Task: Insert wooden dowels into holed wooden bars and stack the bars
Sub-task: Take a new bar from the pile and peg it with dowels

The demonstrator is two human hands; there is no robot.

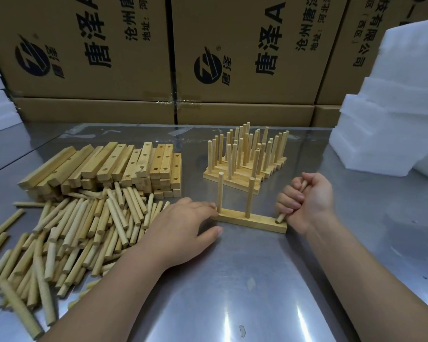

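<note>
- The table [232, 292] is bare steel on the near side of the bar [255, 220] and to its right as far as the foam [405, 107]; its far edge meets the boxes [232, 45].
- 1 bar lies flat, mid-table, between the hands.
- 2 upright dowels [220, 192] stand in its left and middle holes.
- The right hand [307, 198] is fisted round 1 dowel [280, 217], tilted, its lower tip at the bar's right end.
- The left hand [181, 228] rests fairly straight fingers against the bar's left end, with the thumb just beside the front edge.
- The finished bars [232, 180] sit close behind, too overlapped to count.
- At left, the pile [84, 230] of loose dowels runs off the frame; the stack [124, 166] of holed bars is behind it; neither can be counted.
</note>
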